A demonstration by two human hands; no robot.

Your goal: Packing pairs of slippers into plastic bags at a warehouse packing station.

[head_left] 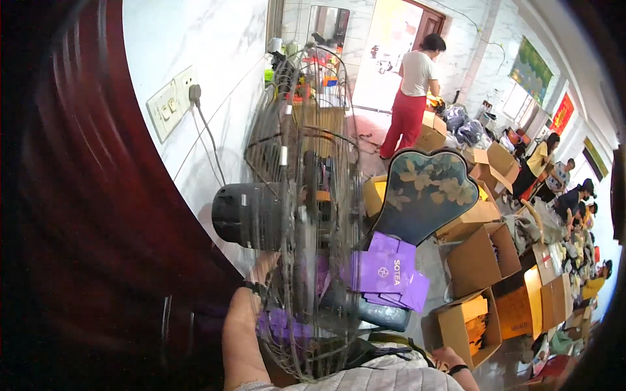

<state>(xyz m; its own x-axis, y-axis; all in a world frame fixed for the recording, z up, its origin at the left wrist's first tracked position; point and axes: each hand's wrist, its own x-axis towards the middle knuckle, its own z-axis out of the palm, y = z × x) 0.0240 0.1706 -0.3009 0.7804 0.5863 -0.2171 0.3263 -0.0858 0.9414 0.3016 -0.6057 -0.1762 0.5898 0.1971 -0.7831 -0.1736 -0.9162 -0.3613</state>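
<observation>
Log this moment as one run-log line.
left hand: reaching behind fan cage, grip unclear | right hand: low, free | fan: standing by wall, plugged in | purple bags: beyond fan | open cartons: on floor

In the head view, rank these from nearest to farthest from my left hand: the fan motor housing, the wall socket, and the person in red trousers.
From the left hand:
1. Fan motor housing, just above the hand.
2. Wall socket, higher on the wall, upper left.
3. Person in red trousers, far across the room by the doorway.

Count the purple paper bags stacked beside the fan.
At least 4 purple bags: a fanned stack right of the fan, overlapping from upper to lower right. More purple shows through the grille near the left hand; others may be hidden.
</observation>
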